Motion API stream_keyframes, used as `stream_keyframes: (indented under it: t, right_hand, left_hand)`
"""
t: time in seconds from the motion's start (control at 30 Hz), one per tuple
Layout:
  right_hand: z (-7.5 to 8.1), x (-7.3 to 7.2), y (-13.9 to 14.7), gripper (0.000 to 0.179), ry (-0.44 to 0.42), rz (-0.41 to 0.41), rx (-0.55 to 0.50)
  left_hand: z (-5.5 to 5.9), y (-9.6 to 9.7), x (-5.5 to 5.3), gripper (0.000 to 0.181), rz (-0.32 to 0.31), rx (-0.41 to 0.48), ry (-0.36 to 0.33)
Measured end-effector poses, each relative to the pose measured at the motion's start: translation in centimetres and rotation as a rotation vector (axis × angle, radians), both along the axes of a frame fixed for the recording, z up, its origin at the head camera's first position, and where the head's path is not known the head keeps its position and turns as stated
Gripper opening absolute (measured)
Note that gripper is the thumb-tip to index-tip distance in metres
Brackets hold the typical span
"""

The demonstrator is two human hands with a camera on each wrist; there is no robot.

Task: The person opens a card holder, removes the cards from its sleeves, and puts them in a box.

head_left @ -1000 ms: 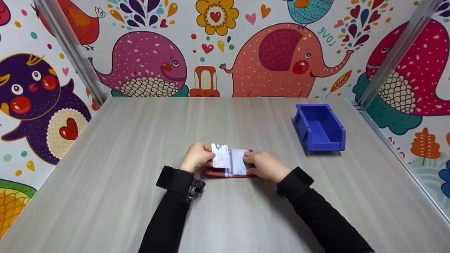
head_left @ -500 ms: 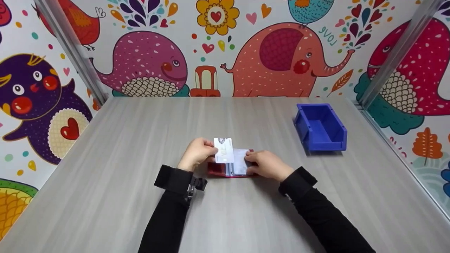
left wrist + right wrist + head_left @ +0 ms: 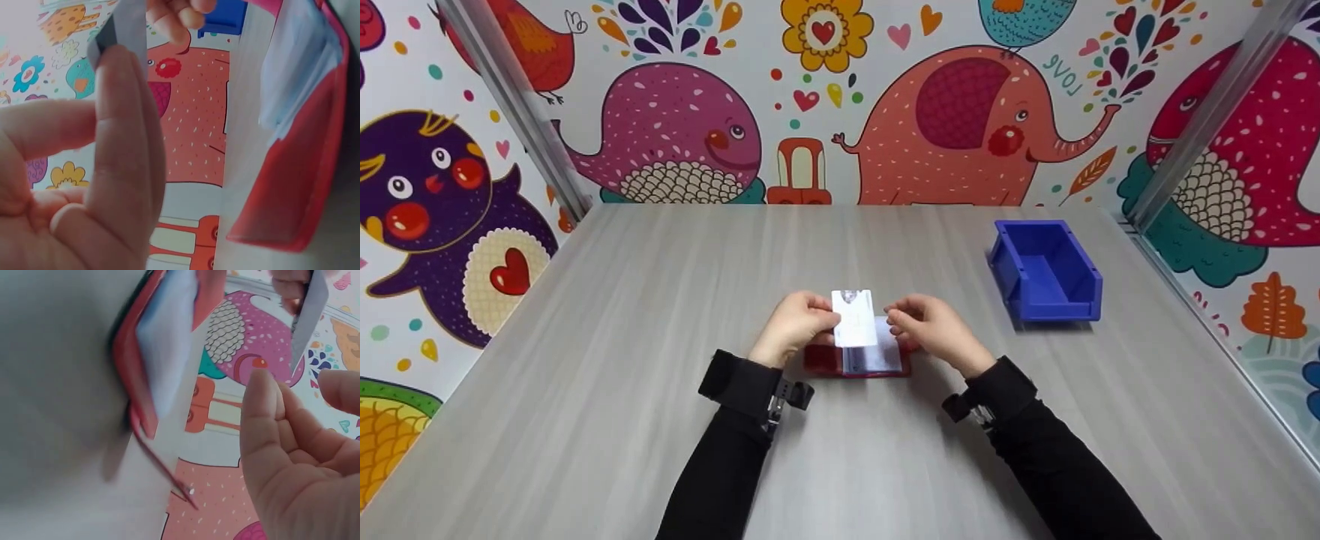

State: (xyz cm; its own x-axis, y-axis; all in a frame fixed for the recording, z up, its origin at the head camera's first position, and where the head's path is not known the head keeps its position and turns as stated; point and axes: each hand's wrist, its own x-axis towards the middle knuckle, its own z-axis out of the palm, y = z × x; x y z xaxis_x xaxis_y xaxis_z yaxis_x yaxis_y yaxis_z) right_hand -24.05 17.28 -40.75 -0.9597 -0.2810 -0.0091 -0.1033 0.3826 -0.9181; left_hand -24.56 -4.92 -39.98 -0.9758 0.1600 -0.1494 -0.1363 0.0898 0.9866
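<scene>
Left hand (image 3: 797, 326) pinches white card (image 3: 854, 324) by side edge above open red wallet (image 3: 823, 361), likely so I see its face. My right hand (image 3: 936, 328), loosely bent, empty, beside card. Wallet spread on table (image 3: 855, 465), insides exposed.

A pinching left hand (image 3: 795, 324), with a loose right hand (image 3: 941, 330) beside it.
The pinch is formed by the left thumb (image 3: 50, 126) against long, nearly straight fingers (image 3: 121, 140); behind that grip the left wrist (image 3: 744, 386), cuffed in black, leads into the left arm (image 3: 716, 472), slanting back and outward to the left. Just right of the grip and apart from it, the other hand hangs in the air, its relaxed fingers (image 3: 267, 427) bent and its right thumb (image 3: 340, 391) standing away from them. The right wrist (image 3: 1001, 386) and right arm (image 3: 1069, 472) slope back from the grip, outward to the right.
</scene>
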Motion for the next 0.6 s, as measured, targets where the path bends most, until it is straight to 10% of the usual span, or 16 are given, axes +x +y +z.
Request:
stream_keyframes:
  t: [0.6]
  right_hand:
    - [-0.5,0.2,-1.0,0.026,-0.053,-0.006,-0.079]
  left_hand:
    - [-0.5,1.8,0.7,0.017,-0.043,-0.019,0.009]
